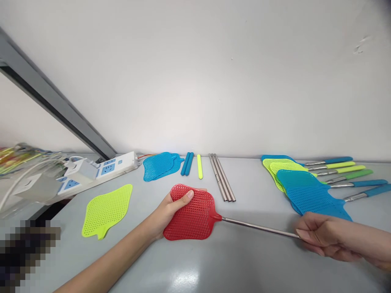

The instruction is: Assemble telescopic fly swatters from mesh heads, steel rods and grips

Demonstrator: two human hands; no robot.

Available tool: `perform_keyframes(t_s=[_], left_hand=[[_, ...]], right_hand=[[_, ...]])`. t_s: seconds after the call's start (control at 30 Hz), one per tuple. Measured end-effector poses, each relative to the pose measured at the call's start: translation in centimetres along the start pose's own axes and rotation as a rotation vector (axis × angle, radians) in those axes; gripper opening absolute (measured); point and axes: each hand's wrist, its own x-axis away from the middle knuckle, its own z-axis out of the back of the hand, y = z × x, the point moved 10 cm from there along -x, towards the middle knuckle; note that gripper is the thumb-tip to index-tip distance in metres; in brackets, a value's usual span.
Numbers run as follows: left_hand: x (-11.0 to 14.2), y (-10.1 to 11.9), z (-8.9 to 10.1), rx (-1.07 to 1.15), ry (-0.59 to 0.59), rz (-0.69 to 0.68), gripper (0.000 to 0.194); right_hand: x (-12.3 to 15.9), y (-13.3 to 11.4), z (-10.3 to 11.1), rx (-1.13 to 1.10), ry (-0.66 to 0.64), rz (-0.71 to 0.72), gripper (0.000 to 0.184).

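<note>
My left hand grips a red plastic fly swatter head, its thumb lying across the mesh near the top edge. A thin steel rod handle runs from the head's neck to my right hand, whose fingers close around its far end. Just beyond my right hand lies a fanned pile of blue and lime swatters with coloured grips. A loose lime swatter head lies left of my left hand, apart from it.
A blue swatter head, blue grips, a lime grip and several steel rods line the back of the grey table. A power strip with plugs and a clear plastic bag sit at the left.
</note>
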Motion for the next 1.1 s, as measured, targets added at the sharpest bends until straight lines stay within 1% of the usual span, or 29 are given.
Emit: perform_keyframes(t_s=[0.07, 0.13, 0.27, 0.43, 0.53, 0.63, 0.77, 0.97, 1.1], left_hand=[[0.0, -0.1, -0.1, -0.01, -0.011, 0.007, 0.036], [0.0, -0.1, -0.3, -0.02, -0.024, 0.006, 0.035], [0.1, -0.1, -0.6, -0.018, -0.047, -0.002, 0.032], [0.0, -0.3, -0.5, 0.052, -0.078, 0.041, 0.03], [-0.1, -0.4, -0.5, 0.111, -0.109, 0.08, 0.029], [-0.2, -0.3, -0.8, 0.172, -0.152, 0.091, 0.029], [-0.2, -0.1, -1.7, 0.256, -0.253, 0.092, 0.033], [0.5, 0.5, -3.6, 0.403, -0.474, 0.13, 0.049], [1.0, 0.9, -4.4, 0.437, -0.546, 0.129, 0.061]], right_hand=[[-0.1, 0.3, -1.1, -0.039, -0.09, -0.028, 0.02], [-0.1, 0.4, -1.9, -0.069, -0.134, -0.053, 0.018], [0.2, 0.0, -2.5, -0.058, -0.136, -0.085, 0.023], [0.3, -0.9, -2.6, -0.047, -0.123, -0.044, 0.027], [0.3, -1.0, -2.9, -0.031, -0.166, -0.011, 0.027], [0.2, -1.1, -3.0, -0.011, -0.196, 0.012, 0.029], [0.1, -0.8, -3.0, 0.006, -0.211, 0.023, 0.031], [0.0, -1.0, -3.3, 0.013, -0.233, 0.058, 0.034], [0.0, -1.0, -3.2, 0.014, -0.21, 0.056, 0.034]])
